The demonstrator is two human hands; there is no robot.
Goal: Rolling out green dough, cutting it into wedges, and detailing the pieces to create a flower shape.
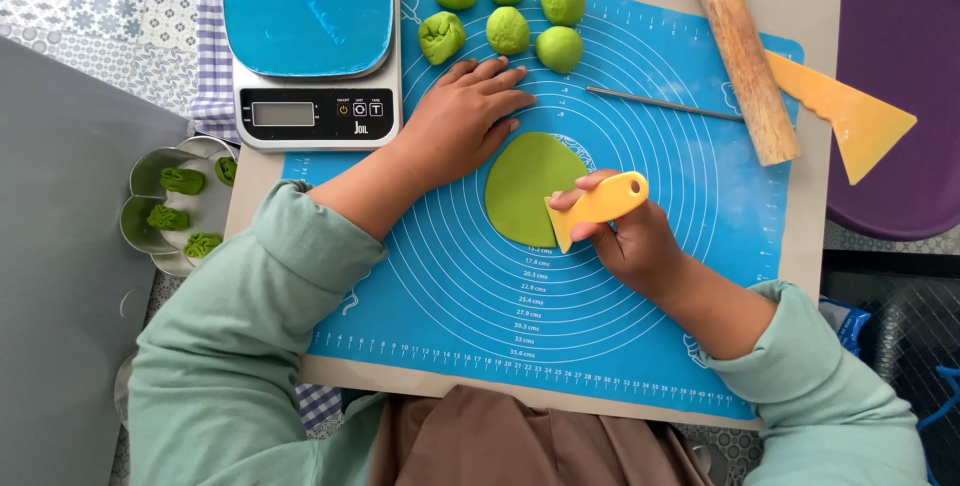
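A scraper [598,206] is gripped by the right hand [630,236] at the dough disc [525,186]; the left hand [465,126], flat and holding nothing, rests beside the disc. Tilted steeply, the scraper could tear the disc.

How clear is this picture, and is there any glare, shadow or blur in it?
Head view: even, soft light, sharp throughout; faint sheen on the blue scale top; only soft shadows beside the rolling pin and under the right hand holding the yellow scraper; left hand and flattened green dough unblurred.

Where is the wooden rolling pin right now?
In the head view, the wooden rolling pin lies diagonally at the upper right, across the blue mat's edge, between a thin metal rod and a yellow scraper.
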